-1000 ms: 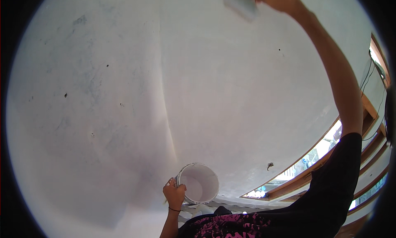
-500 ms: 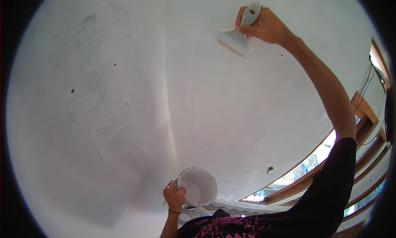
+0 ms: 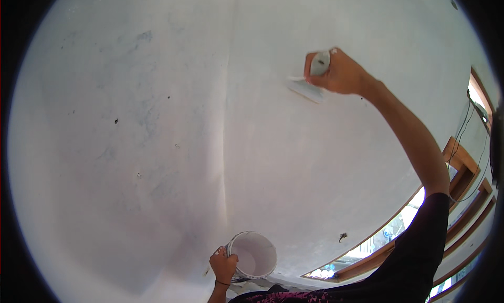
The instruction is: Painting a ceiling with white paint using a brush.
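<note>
My right hand is raised at the upper right, closed round the pale handle of a wide paintbrush. The brush's bristle edge points down and left against the whitish wall; whether it presses on the surface is hard to tell. Low in the middle, my left hand grips the near-left rim of a white bucket. The bucket is tilted so its inside shows, with pale liquid at the bottom. Something thin sticks out beside the left fingers.
A wall corner runs down the middle. The left wall has bluish-grey patches and small holes. Wires poke from the right wall at a small hole. Wood-framed windows and hanging cables line the right side.
My right hand has brought the brush lower, and the brush now looks more steeply tilted. The whole view has shifted a little. My left hand still holds the bucket.
</note>
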`<action>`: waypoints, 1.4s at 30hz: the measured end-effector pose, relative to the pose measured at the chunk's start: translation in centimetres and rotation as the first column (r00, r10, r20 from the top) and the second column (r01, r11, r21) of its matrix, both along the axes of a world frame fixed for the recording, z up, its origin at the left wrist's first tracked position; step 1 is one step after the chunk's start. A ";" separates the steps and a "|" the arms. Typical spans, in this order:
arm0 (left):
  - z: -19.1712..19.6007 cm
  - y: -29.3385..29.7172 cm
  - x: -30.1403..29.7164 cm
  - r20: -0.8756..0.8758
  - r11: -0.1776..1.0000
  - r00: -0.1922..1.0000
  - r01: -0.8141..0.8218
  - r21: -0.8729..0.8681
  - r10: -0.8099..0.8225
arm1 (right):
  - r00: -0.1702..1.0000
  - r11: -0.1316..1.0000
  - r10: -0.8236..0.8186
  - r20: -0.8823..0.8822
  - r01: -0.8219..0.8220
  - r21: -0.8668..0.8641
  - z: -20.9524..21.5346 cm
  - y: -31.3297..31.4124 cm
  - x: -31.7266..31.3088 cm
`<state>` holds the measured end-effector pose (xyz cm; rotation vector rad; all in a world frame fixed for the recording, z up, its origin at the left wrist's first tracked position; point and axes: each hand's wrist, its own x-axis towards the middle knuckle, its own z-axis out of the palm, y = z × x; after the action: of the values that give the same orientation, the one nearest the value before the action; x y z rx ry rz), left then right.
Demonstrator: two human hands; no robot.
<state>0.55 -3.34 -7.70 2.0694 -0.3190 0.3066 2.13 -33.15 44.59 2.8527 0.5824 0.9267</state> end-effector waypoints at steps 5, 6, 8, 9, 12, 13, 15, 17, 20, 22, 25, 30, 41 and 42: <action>-0.4 -0.5 0.4 0.048 0.999 0.999 -0.005 -0.051 0.007 | 0.984 0.999 0.027 0.174 -0.022 -0.031 5.3 -3.0 -2.9; -0.5 -0.1 0.3 -0.008 0.999 1.000 -0.016 -0.047 0.016 | 0.939 0.980 -0.109 0.327 0.156 -0.121 7.0 -2.2 -3.4; -1.3 -0.3 0.4 0.055 0.999 0.998 -0.016 -0.046 0.019 | 0.842 0.933 -0.144 0.520 0.291 -0.213 12.7 -2.5 -4.7; -1.6 -0.4 0.4 0.108 0.998 0.994 -0.031 -0.052 0.036 | 0.832 0.939 -0.055 0.552 0.230 -0.254 15.4 -3.4 -5.3; -0.7 -0.4 -0.5 -0.048 0.994 0.998 -0.052 -0.096 0.048 | 0.586 0.784 -0.289 0.757 0.599 -0.165 15.7 6.7 -10.3; -1.0 -0.5 -0.2 -0.040 0.994 0.998 -0.047 -0.095 0.044 | 0.578 0.781 -0.293 0.761 0.604 -0.158 16.1 6.3 -10.5; -2.0 -0.5 0.1 0.008 0.994 0.999 -0.036 -0.100 0.037 | 0.558 0.770 -0.117 0.822 0.573 -0.279 17.1 5.3 -10.3; -2.2 -0.5 0.1 -0.013 0.995 0.999 -0.033 -0.098 0.032 | 0.585 0.753 -0.088 0.806 0.569 -0.331 16.2 2.9 -8.8; -2.5 -1.1 0.4 -0.038 0.993 0.999 -0.035 -0.110 0.031 | 0.613 0.606 0.144 0.776 0.566 -0.560 11.7 -5.3 -5.4; -3.7 -0.4 1.0 -0.057 0.990 0.997 -0.066 -0.127 0.059 | 0.779 0.736 0.005 0.627 0.422 -0.530 3.5 -3.1 -3.7; -3.8 -0.2 1.1 0.082 0.995 0.995 -0.058 -0.085 0.065 | 0.827 0.664 0.252 0.502 0.229 -0.712 -5.0 -3.3 -3.4; -2.5 -0.4 0.7 -0.048 0.993 0.997 -0.061 -0.101 0.056 | 0.960 0.774 -0.012 0.279 0.186 -0.605 -10.9 1.2 -5.3; -5.2 -0.4 0.7 -0.017 0.993 0.997 -0.074 -0.092 0.072 | 0.962 0.993 -0.082 0.261 0.103 -0.066 6.6 -1.7 -6.2; -5.4 -0.3 0.7 -0.045 0.991 0.997 -0.073 -0.112 0.068 | 0.963 0.992 -0.094 0.254 0.111 -0.052 8.5 -1.8 -6.5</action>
<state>1.30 -3.63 -13.13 1.9748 -0.1991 0.3176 -4.38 -34.91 53.04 2.6210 0.4245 1.2016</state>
